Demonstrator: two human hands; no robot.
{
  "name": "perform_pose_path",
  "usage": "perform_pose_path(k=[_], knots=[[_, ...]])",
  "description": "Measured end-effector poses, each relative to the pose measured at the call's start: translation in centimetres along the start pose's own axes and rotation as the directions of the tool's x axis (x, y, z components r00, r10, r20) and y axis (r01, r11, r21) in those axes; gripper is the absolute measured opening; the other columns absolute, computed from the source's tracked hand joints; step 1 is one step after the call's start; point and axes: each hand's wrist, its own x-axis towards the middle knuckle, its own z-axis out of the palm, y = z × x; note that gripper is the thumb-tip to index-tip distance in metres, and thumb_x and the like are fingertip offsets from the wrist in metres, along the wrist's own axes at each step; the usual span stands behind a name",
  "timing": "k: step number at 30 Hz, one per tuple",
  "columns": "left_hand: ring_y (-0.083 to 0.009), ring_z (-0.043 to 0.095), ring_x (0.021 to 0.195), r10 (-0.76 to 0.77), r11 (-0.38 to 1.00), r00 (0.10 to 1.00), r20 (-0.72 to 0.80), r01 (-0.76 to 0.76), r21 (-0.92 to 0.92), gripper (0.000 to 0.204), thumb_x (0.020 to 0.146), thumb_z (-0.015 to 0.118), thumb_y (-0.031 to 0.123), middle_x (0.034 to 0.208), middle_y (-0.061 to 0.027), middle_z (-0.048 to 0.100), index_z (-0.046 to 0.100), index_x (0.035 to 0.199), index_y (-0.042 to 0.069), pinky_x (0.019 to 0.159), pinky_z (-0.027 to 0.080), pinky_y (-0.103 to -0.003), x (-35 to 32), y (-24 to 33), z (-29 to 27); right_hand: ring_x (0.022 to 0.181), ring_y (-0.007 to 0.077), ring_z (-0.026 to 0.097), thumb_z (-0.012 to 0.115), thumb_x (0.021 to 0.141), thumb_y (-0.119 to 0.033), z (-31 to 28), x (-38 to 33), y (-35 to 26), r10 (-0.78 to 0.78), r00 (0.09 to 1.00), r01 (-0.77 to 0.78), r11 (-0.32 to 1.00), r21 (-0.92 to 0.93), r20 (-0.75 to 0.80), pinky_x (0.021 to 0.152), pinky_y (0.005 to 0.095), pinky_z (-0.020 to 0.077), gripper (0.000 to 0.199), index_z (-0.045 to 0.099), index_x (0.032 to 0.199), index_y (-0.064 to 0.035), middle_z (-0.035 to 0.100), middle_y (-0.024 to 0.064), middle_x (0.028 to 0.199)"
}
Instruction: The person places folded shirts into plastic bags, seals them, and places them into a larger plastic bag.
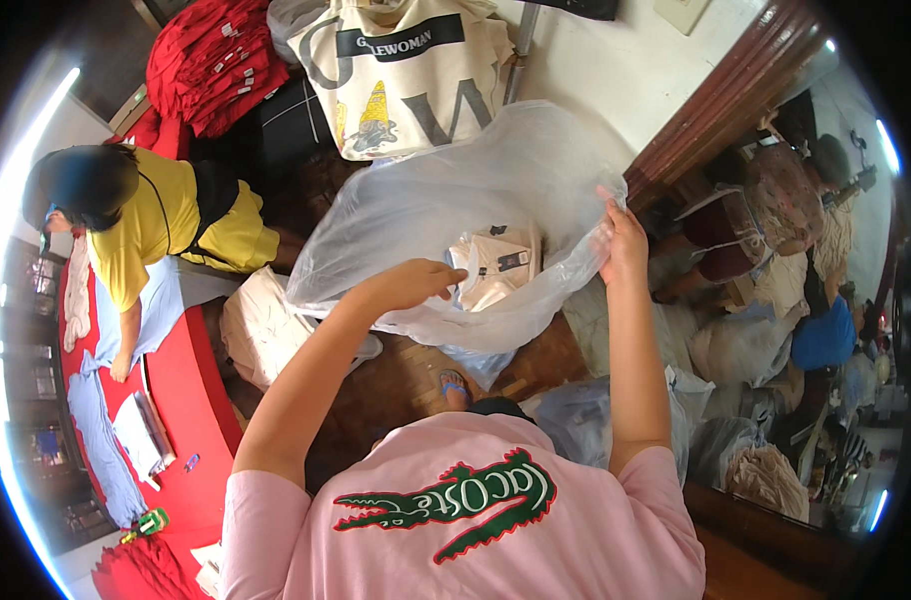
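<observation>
A large clear plastic bag [376,215] billows in front of me with its mouth spread wide. Folded beige garments [496,268] with a dark label lie inside it. My right hand [624,238] grips the bag's edge on the right, fingers bent round the film. Over the near left part of the mouth, my left hand [421,282] is closed, its fingers curled on the film beside the garments; the thumb is hidden.
A printed cream tote bag [406,80] and a red garment pile [216,65] are beyond the bag. At left, a person in yellow [166,215] leans over a red-covered table [196,400]. Filled plastic bags [741,345] lie right, near a wooden frame [711,90].
</observation>
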Motion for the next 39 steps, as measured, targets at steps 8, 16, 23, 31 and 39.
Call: perform_pose_path(k=[8,16,23,31,39], knots=[[-0.0219,0.066,0.122,-0.239,0.876,0.696,-0.677,-0.146,-0.460,0.036,0.106,0.058,0.008,0.126,-0.0152,0.072,0.059,0.140,-0.003,0.110,0.047,-0.036,-17.3,3.1,-1.1,0.083,0.0154,0.063,0.071,0.096,-0.050,0.0,3.4,-0.2,-0.119,0.992,0.076,0.809,-0.583,-0.036,0.063,0.0303,0.0543,0.071,0.055,0.140,0.0035,0.065,0.0082,0.101],[-0.0206,0.068,0.116,-0.726,0.687,-0.123,-0.677,-0.080,-0.722,0.029,0.102,0.063,0.004,0.121,-0.0123,0.073,0.066,0.130,-0.003,0.105,0.051,-0.033,-40.7,-6.0,16.8,0.124,0.0419,0.058,0.054,0.106,-0.035,-1.8,6.4,0.2,-0.845,0.450,0.613,0.057,-0.788,0.289,0.113,0.0482,0.0405,0.048,0.067,0.122,0.0085,0.062,0.0272,0.135],[-0.0193,0.071,0.109,-0.652,0.644,-0.572,-0.497,-0.071,-0.762,0.026,0.098,0.069,0.012,0.116,-0.0120,0.076,0.072,0.121,0.000,0.097,0.054,-0.034,-54.1,-5.0,31.4,0.130,0.0330,0.062,0.052,0.109,-0.008,22.5,-5.9,2.7,-0.851,-0.003,0.995,-0.056,-0.084,0.526,0.110,0.0423,0.0512,0.030,0.061,0.137,0.0004,0.058,0.0233,0.144],[-0.0168,0.069,0.100,-0.446,0.661,-0.894,0.029,-0.351,-0.663,0.024,0.095,0.072,0.009,0.106,-0.0081,0.075,0.072,0.118,0.000,0.091,0.055,-0.032,-66.3,-6.2,54.4,0.110,0.0185,0.065,0.058,0.105,-0.022,42.6,-37.8,23.4,0.310,0.078,0.574,0.763,-0.297,0.948,0.090,0.0319,0.0491,0.042,0.057,0.144,-0.0072,0.065,0.0078,0.132],[-0.0367,0.071,0.104,0.020,0.366,-0.951,0.308,-0.280,-0.888,0.036,0.089,0.077,0.019,0.111,-0.0219,0.074,0.070,0.117,-0.001,0.092,0.055,-0.042,-88.0,-8.3,70.4,0.132,0.0375,0.058,0.056,0.107,-0.039,46.1,-70.2,54.7,0.873,-0.385,0.271,0.418,-0.867,0.300,0.109,0.0462,0.0483,0.061,0.045,0.153,-0.0004,0.058,0.0249,0.144]])
